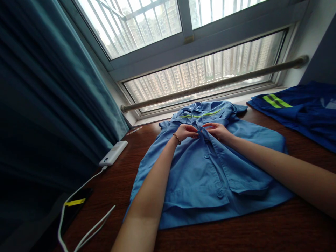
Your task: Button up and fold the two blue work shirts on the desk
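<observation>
A light blue work jacket (186, 178) with a yellow-green stripe across its chest lies spread on the table, collar toward the window. My left hand (187, 132) pinches the front placket from the left, and a beaded bracelet sits on that wrist. From the other side my right hand (216, 131) grips the placket's edge, its fingers closed on the cloth. The exact spot between the fingertips is partly hidden. Below the hands the front hangs apart, showing a button (206, 156) and a lower button (219, 194) on the left panel.
A dark blue garment (296, 112) with yellow-green stripes lies at the right. On the left are a white power bank (113, 153), its white cable (78, 189) and a dark flat object with a yellow strip (75, 202). A curtain (86, 70) and metal rail (217, 84) border the brown table (126, 161).
</observation>
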Demonstrator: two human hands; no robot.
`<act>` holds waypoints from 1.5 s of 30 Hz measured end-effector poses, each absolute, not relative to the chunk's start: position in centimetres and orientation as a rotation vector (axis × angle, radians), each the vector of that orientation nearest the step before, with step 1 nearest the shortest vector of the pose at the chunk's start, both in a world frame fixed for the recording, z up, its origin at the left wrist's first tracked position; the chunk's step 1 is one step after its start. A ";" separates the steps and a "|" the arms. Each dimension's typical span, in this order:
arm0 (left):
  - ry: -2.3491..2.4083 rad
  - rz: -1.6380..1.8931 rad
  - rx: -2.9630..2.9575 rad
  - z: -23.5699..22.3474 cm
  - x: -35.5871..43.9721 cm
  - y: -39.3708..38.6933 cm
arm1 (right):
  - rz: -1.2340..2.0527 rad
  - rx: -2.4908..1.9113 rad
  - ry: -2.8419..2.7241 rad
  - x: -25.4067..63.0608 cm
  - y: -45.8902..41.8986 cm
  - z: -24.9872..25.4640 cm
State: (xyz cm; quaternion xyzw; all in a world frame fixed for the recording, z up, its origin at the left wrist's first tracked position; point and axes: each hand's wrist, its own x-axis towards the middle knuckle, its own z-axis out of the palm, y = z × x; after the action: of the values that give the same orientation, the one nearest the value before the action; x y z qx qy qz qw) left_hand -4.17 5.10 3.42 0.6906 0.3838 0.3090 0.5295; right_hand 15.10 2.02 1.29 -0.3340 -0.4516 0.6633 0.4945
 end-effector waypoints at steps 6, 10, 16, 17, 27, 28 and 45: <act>0.921 0.782 1.781 3.1 -4.1 5.4 | 1.516 -0.820 -1.171 15.1 1.8 1.3; 0.932 0.785 1.817 3.1 -3.9 5.4 | 1.394 -0.866 -1.292 15.1 2.1 0.8; 0.893 0.783 1.826 2.9 -3.3 5.2 | 1.273 -0.910 -1.457 14.9 1.9 0.8; 0.886 0.793 1.834 2.9 -3.2 5.2 | 1.270 -0.913 -1.463 14.9 1.8 0.9; 0.908 0.837 1.893 2.9 -2.9 5.0 | 1.206 -0.963 -1.370 14.8 1.8 0.8; 0.900 0.838 1.884 2.8 -2.9 5.0 | 1.198 -0.965 -1.377 14.8 1.8 0.8; 0.909 0.839 2.483 3.7 -1.9 3.8 | 1.273 -0.949 -1.491 15.0 2.8 0.3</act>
State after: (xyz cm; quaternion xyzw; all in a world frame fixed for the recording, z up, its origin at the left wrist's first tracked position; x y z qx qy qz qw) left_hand -1.90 3.79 3.72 0.8800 0.3221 0.2973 0.1829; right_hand 14.98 2.81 0.31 -0.3861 -0.6067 0.5180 0.4632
